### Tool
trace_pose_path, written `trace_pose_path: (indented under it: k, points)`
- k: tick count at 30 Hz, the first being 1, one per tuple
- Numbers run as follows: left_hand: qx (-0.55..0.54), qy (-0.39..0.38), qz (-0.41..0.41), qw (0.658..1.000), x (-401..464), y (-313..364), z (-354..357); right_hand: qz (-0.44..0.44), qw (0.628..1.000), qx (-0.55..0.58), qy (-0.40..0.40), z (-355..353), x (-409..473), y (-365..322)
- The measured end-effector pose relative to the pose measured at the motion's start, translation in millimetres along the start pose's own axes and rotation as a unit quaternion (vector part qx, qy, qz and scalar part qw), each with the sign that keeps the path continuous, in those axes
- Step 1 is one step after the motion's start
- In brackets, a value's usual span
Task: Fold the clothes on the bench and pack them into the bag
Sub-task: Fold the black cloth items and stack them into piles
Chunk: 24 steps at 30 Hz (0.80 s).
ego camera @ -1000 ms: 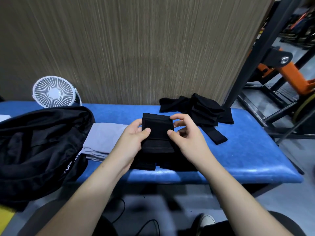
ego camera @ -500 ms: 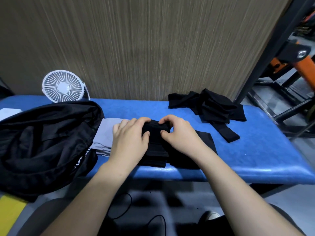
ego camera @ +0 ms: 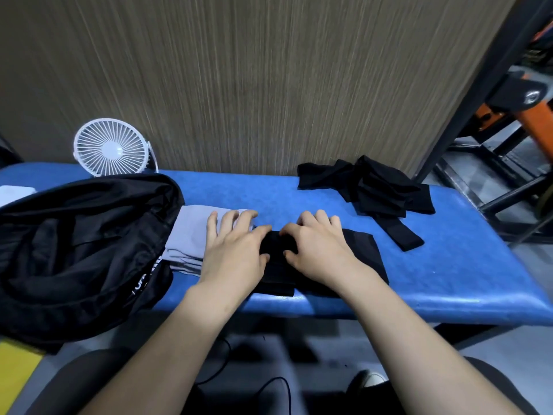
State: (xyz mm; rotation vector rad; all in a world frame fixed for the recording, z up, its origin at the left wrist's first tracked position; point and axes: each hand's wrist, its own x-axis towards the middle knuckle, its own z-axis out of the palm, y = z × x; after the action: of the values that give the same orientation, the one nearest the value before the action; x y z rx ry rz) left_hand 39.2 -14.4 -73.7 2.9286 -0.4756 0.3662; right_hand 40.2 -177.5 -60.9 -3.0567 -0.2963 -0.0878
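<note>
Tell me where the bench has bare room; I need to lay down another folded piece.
Bare blue bench lies right of the flat black garment, below the crumpled black pile. Another strip runs behind both hands. The left, by the grey folded cloth and black bag, is crowded.

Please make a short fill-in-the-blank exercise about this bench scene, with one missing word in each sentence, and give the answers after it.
1. Both hands, left hand and right hand, press on a folded garment whose colour is ____.
2. The folded grey garment lies between this garment and the black ____.
3. The white fan stands on the bench beside the ____ hand's side.
4. The unfolded black clothes lie on the ____ bench.

Answers: black; bag; left; blue
</note>
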Motion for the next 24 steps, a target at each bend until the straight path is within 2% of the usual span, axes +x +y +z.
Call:
trace_pose_path:
  k: [4, 10, 16, 19, 22, 24]
  points:
    - [0.01, 0.02, 0.02, 1.0, -0.1, 1.6, -1.4, -0.036, 0.998, -0.012, 0.049, -1.9, -6.3, 1.2]
    - [0.035, -0.014, 0.012, 0.999, -2.7, 3.4, 1.2, -0.057, 0.997, -0.008, -0.046, -0.2, -14.6, 2.1]
    - [0.063, -0.045, 0.006, 0.997, -0.4, 5.0, 2.0, -0.058, 0.997, 0.009, -0.049, 2.3, -12.3, 4.3]
    - [0.04, 0.012, 0.019, 0.999, -0.7, 6.2, 1.8, -0.066, 0.997, 0.025, -0.034, -0.3, -15.6, 8.7]
    - [-0.001, 0.124, 0.027, 0.992, 1.3, 11.8, -4.0, -0.058, 0.993, 0.104, 0.009, -9.3, -21.2, 17.3]
    - [-0.026, 0.165, 0.041, 0.985, 4.1, 19.2, -9.9, -0.048, 0.986, 0.153, 0.055, -16.2, -27.0, 28.4]
